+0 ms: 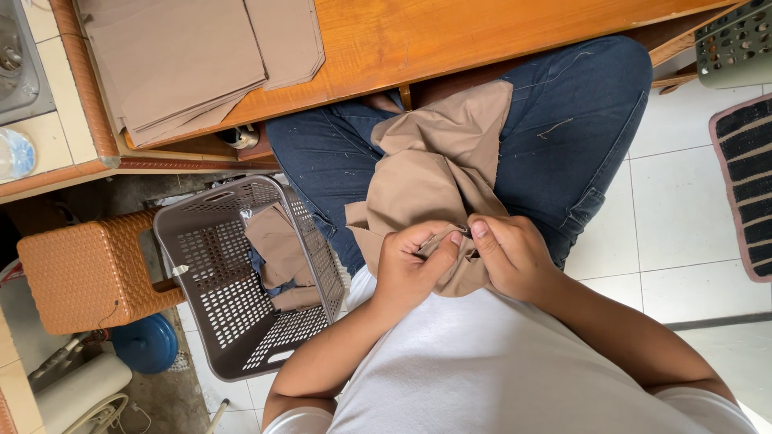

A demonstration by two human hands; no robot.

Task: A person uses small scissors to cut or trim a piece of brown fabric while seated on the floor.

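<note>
Hands meet over the lap: the left hand (410,261) and the right hand (507,253) are both closed, pinching one edge of a tan cloth (434,173) that lies across the person's jeans (563,137). Just left stands a grey basket (241,281) holding more cloth. Beyond, flat tan pieces (177,56) rest on the wooden desk (450,40).

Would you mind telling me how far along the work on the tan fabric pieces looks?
Possibly done: a few tan pieces lie in the grey basket. In hand: the left hand and right hand pinch one tan piece on the lap. Seemingly left: a flat stack on the wooden table.
</note>
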